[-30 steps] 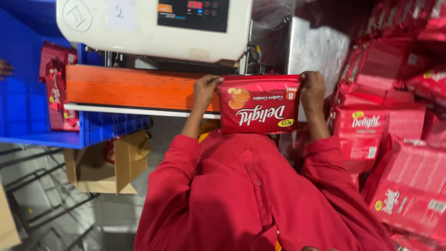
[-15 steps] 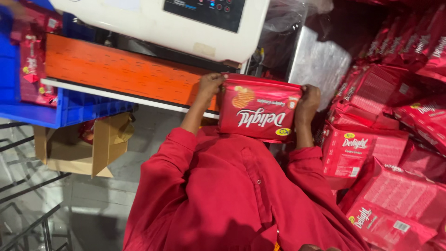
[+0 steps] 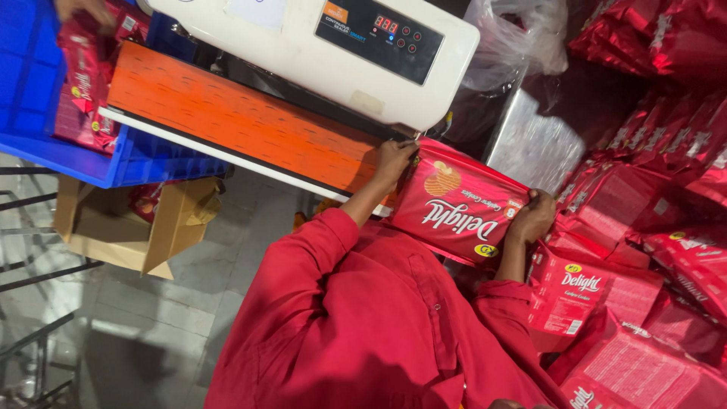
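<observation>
Two hands grip one red biscuit packet (image 3: 460,206), one at each short end. Your left hand (image 3: 394,160) closes over the packet's upper left corner, fingers curled onto its top edge right where it meets the front of the white sealing machine (image 3: 318,47). Your right hand (image 3: 533,218) clamps the opposite end, fingers wrapped around the edge and the thumb side pressed against the wrapper. Both forearms reach up and forward out of red sleeves (image 3: 303,265), the left one stretched longer and nearly straight, the right one bent more sharply and held closer to your body. The packet sits tilted, its left end higher and pushed toward the gap between the machine housing and the orange conveyor belt (image 3: 227,113), its right end lower and nearer to you. It lies just beside the belt's right end, touching the machine's lower edge.

To your right a heap of red packets (image 3: 666,197) is stacked close. On the left a blue crate (image 3: 45,144) holds more packets, and a cardboard box (image 3: 129,227) stands on the floor below.
</observation>
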